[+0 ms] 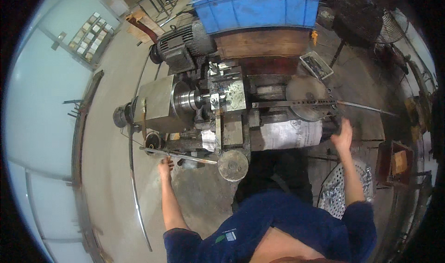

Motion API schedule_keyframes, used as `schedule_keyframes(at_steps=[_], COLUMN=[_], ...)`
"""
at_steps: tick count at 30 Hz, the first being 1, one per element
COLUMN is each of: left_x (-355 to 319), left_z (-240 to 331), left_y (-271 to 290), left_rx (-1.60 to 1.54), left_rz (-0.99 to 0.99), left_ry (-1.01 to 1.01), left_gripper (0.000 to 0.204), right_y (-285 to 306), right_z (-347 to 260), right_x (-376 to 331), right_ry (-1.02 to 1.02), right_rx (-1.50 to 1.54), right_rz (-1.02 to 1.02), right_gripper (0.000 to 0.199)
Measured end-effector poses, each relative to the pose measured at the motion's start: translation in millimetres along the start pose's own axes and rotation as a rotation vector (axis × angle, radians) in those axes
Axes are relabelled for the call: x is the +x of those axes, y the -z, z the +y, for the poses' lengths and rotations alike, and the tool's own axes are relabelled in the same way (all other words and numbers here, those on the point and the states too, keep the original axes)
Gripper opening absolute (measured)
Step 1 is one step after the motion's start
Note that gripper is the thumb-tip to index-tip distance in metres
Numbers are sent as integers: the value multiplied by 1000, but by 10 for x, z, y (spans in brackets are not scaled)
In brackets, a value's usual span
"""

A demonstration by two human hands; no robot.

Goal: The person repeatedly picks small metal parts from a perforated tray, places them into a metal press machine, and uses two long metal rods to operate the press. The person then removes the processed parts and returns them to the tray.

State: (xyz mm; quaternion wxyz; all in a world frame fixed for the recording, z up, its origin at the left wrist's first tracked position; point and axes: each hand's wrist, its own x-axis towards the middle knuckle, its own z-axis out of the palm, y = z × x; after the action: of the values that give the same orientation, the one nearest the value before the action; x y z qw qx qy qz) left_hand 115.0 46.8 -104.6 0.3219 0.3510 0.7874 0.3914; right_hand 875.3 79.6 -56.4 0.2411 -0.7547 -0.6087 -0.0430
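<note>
A small lathe-like machine stands before me, with a steel chuck (187, 99) on its headstock (156, 102) and a metal tool block (230, 96) beside it. My left hand (165, 166) is just below a long steel lever (187, 157), fingers loosely apart and not wrapped round it. That lever joins a round metal disc (232, 165) at the machine's front. To the right, my right hand (343, 137) is raised with its fingers stretched out, holding nothing. It is near a larger round plate (308, 96) and below another rod (364, 106) that reaches out to the right.
A blue plastic crate (259, 10) sits on a wooden box (264, 42) behind the machine, beside an electric motor (178, 47). A small tray (316, 65) holds dark pieces. By my right arm is a perforated stool seat (331, 189) with metal parts. White cloth (292, 134) covers the front rail.
</note>
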Motion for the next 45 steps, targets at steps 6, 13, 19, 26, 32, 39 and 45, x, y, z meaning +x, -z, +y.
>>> schedule_keyframes(at_steps=[6, 13, 19, 26, 32, 39, 45], left_x=[43, -94, -89, -56, -261, -1002, -1385], left_z=[-164, -586, -133, -62, 895, 144, 542], left_y=[-529, -1374, -589, -300, 1022, 2304, 1442], left_rx=[1025, 611, 1169, 837, 392, 847, 769], left_rz=[-85, 190, -257, -309, 76, 634, 545], left_ry=[-336, -2, -149, -100, -258, 9, 268], left_gripper=[40, 44, 50, 44, 31, 42, 47], right_y=[105, 296, 538, 760, 382, -141, -64], right_z=[-287, -578, -704, -1851, -3565, -4860, -4777], right_x=[-671, -712, -326, 717, 1175, 976, 1004], right_ry=[-114, -100, 118, 417, 775, 885, 948], right_rx=[125, 207, 212, 394, 469, 115, 55], right_rz=[-210, -323, -218, -176, -294, -472, -564], right_gripper=[46, 35, 31, 32, 34, 30, 28])
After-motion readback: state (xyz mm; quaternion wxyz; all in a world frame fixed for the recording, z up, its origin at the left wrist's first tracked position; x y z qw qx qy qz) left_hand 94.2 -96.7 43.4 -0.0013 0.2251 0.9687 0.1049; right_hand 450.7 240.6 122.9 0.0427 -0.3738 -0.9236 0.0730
